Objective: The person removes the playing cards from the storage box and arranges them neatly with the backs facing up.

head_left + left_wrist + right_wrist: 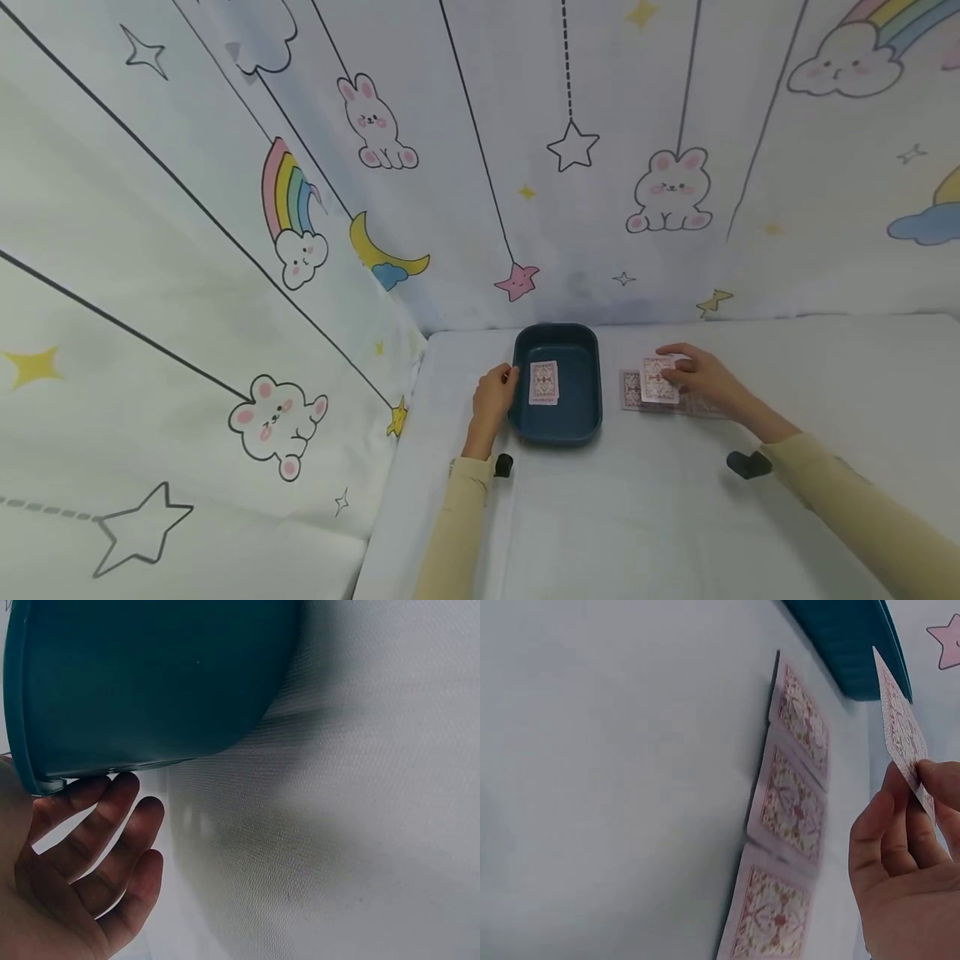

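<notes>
Nearest the head camera, pale yellow sleeves [862,508], reaching over a white cloth [622,533]. At the end of one, a right hand [701,379], clamped on a playing card [657,380]: pinched near one edge, with thumb on the patterned back and fingers behind. Held tilted up off the cloth, above a row of three more cards [789,802], backs up, lying nearly edge to edge beside a dark blue tray [577,342]. Cannot tell whether single or stacked. On the other side, a left hand [495,398], closed lightly around the tray's left rim, with fingertips against the outer wall. Inside the tray, toward the left, a small overlapping pile of cards [543,382], also backs up.

Likely to handle as next to weightless, thin and springy: stiff enough to hold flat when pinched at one side, yet easily creased by a hard squeeze or sharp bend. Probably smooth-faced, so apt to slide against another. Best taken by an edge or corner, with thumb on top and fingertips beneath, lightly. From flat on the cloth, probably awkward to get under; better to raise one edge first.
</notes>
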`<state>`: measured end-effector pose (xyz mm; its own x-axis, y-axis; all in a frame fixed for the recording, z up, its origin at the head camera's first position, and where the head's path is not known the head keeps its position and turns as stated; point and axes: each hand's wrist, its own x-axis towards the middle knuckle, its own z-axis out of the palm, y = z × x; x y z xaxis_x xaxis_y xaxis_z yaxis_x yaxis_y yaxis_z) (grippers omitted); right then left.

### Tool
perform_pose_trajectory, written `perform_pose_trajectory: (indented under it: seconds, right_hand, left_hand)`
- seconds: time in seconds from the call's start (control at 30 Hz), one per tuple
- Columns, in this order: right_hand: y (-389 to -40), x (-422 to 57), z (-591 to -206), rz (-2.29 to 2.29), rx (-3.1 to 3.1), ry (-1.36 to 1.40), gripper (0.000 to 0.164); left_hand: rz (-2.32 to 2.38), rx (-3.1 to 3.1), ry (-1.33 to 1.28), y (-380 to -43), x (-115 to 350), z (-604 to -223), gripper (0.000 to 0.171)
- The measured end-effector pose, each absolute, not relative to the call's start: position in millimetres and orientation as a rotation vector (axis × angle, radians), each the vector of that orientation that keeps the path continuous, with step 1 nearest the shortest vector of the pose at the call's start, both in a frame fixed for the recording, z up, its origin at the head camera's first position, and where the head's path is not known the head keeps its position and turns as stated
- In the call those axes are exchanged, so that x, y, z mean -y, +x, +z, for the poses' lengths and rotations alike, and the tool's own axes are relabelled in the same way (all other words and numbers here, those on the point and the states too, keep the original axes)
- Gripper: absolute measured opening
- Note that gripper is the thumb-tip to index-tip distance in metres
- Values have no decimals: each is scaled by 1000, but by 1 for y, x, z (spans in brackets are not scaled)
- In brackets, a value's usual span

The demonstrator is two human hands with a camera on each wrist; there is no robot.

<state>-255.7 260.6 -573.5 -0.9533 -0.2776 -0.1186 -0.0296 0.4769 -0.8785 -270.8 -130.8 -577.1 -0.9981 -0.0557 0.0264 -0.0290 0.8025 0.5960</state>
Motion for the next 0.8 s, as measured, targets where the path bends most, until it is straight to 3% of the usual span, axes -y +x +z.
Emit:
perform_pose_trajectory:
  seconds: [0.8]
  right_hand:
    - [-245, -329, -597, -1408, -2523, -191, 61]
  left_hand:
    - [-1035, 2938, 92, -273, 129, -578, 32]
